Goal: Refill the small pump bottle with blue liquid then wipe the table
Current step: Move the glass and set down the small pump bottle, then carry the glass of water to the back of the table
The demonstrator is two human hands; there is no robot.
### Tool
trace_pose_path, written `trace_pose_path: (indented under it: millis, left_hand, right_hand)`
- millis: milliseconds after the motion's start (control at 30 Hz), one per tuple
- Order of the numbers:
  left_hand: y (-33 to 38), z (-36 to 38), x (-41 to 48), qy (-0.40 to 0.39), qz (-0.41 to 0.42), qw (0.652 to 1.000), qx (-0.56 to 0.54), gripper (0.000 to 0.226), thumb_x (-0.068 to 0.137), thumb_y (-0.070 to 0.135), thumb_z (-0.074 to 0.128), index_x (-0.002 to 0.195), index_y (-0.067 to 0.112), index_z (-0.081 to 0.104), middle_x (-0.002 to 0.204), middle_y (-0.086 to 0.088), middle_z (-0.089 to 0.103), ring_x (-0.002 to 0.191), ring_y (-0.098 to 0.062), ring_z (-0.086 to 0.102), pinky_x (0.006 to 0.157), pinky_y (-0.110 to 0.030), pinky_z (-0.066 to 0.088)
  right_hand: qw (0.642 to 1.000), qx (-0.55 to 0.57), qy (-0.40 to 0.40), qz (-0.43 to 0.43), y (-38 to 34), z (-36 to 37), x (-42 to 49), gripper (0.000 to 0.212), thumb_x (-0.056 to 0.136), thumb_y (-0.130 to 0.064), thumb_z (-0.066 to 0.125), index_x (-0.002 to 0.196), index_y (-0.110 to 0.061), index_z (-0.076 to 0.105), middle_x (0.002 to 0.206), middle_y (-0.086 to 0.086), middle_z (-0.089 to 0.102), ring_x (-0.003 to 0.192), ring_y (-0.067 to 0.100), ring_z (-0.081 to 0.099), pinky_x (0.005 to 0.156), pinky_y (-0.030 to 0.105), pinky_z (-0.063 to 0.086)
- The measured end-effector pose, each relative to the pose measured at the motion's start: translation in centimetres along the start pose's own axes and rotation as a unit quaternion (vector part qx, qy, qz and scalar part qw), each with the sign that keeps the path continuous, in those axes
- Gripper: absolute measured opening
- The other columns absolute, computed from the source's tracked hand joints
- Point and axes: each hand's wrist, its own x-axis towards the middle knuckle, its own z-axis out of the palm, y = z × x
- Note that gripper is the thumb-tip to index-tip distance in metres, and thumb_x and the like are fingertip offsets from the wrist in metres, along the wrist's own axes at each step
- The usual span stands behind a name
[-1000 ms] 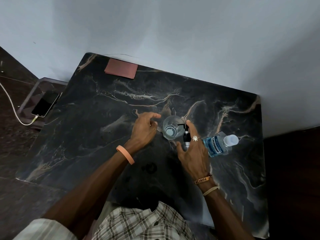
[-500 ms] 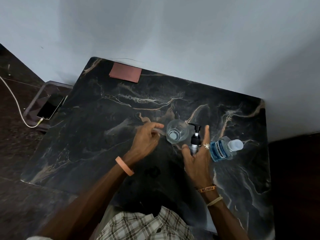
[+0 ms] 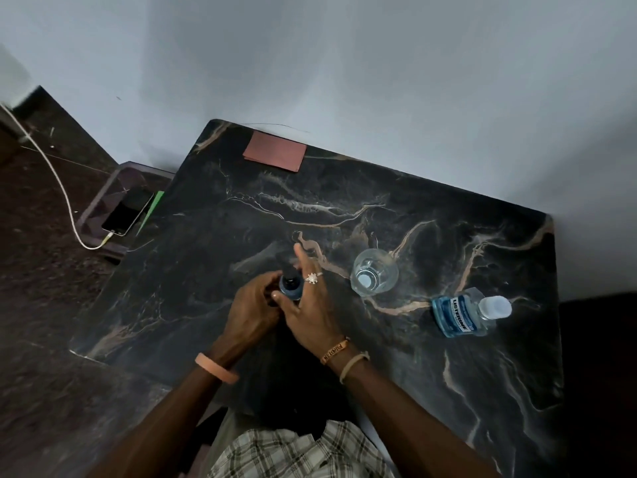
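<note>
Both hands' grip holds pump bottle (image 3: 289, 285) upright, nozzle pointing away.

counter (image 3: 344, 208): polished dark veined marble | tumbler (image 3: 374, 272): clear glass | mouthwash bottle (image 3: 462, 312): clear plastic, glossy paper label | cloth (image 3: 274, 155): matt reddish | shirt (image 3: 293, 453): checked woven fabric

Bottle label: we read "LISTERINE" in white on the blue label of the mouthwash bottle (image 3: 458, 313).
Wristband: we see lettering on the right wrist's bracelet (image 3: 334, 350), too small to read.
</note>
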Motion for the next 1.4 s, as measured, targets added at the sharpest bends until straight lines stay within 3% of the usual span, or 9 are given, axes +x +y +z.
trace_pose_path:
  millis: [167,333,533,633,733,900,1033,1233,1400]
  left_hand:
    - [-2.3,-1.6,0.3,0.041,-0.029,0.999,0.018,0.037,0.073,0.042,0.062,0.096,0.069,0.053,0.089,0.044,0.059,0.088,0.022,0.056,0.065,-0.005,0.041]
    - [-5.1,-1.0,-0.4,0.009,-0.075,0.997,0.027,0.058,0.073,0.003,0.075,0.083,0.056,0.056,0.079,0.033,0.059,0.084,0.019,0.057,0.061,-0.007,0.039]
    - [-5.1,-0.7,-1.2,0.011,-0.074,0.997,0.024,0.037,0.079,0.024,0.072,0.105,0.044,0.055,0.095,0.031,0.057,0.091,0.020,0.055,0.074,-0.011,0.039]
    - [-5.0,-0.5,-2.0,0.035,-0.060,0.997,0.026,0.044,0.081,0.032,0.073,0.122,0.034,0.057,0.113,0.029,0.056,0.101,0.014,0.051,0.088,-0.016,0.042]
    - [-5.0,0.0,-4.1,0.034,-0.116,0.993,-0.004,0.054,0.078,0.024,0.081,0.126,0.028,0.057,0.122,0.015,0.061,0.112,0.001,0.057,0.095,-0.022,0.047]
    - [-2.9,2.0,-7.7,-0.006,-0.210,0.977,-0.041,0.034,0.073,0.025,0.086,0.095,0.037,0.063,0.084,0.006,0.069,0.076,-0.001,0.066,0.068,-0.012,0.051]
    - [0.1,3.7,-5.7,-0.106,-0.177,0.975,-0.085,0.037,0.074,0.030,0.085,0.102,0.037,0.064,0.095,0.008,0.071,0.080,0.000,0.068,0.074,-0.022,0.056]
    - [4.2,7.8,2.2,-0.115,-0.105,0.987,-0.039,0.071,0.070,0.032,0.086,0.131,0.031,0.050,0.125,0.009,0.059,0.104,-0.007,0.061,0.092,-0.036,0.054]
    - [6.1,9.7,7.0,-0.137,-0.041,0.990,0.000,0.068,0.064,0.039,0.084,0.124,0.032,0.052,0.119,0.009,0.064,0.108,-0.013,0.062,0.088,-0.030,0.051]
  right_hand:
    - [0.999,-0.027,-0.046,0.009,0.2,3.3,2.6,0.092,0.081,-0.016,0.075,0.151,-0.041,0.021,0.135,-0.003,0.042,0.113,-0.014,0.036,0.099,0.002,0.029]
    - [0.994,-0.051,-0.081,0.045,1.6,5.1,2.7,0.088,0.081,-0.019,0.077,0.151,-0.033,0.027,0.143,-0.001,0.039,0.127,0.011,0.045,0.109,0.029,0.040]
    - [0.995,-0.044,-0.073,0.046,1.9,4.9,2.0,0.097,0.079,-0.027,0.079,0.154,-0.034,0.017,0.148,0.000,0.037,0.134,0.011,0.041,0.108,0.020,0.031]
    - [0.996,-0.047,-0.071,0.029,1.4,2.9,1.4,0.103,0.074,-0.044,0.080,0.153,-0.035,0.015,0.156,-0.002,0.029,0.141,0.011,0.031,0.113,0.023,0.026]
    - [0.997,-0.072,-0.018,-0.006,0.7,-0.4,0.1,0.096,0.074,-0.057,0.076,0.151,-0.035,0.022,0.153,-0.007,0.032,0.140,0.006,0.031,0.114,0.025,0.032]
    - [0.985,-0.064,0.158,-0.023,0.5,-6.4,-1.6,0.076,0.078,-0.029,0.073,0.146,-0.029,0.037,0.139,-0.009,0.042,0.128,0.005,0.045,0.104,0.024,0.045]
    - [0.964,-0.069,0.251,0.046,1.8,-10.4,-2.0,0.086,0.070,-0.002,0.067,0.147,-0.023,0.035,0.143,0.000,0.038,0.128,0.009,0.044,0.101,0.033,0.051]
    - [0.967,-0.087,0.159,0.177,4.2,-13.1,-2.1,0.110,0.067,-0.022,0.086,0.154,-0.013,0.020,0.155,0.009,0.031,0.141,0.023,0.033,0.113,0.031,0.031]
    - [0.978,-0.067,0.115,0.163,5.5,-12.5,-1.1,0.078,0.059,-0.024,0.089,0.127,-0.023,0.051,0.113,-0.006,0.067,0.104,0.013,0.065,0.087,0.036,0.057]
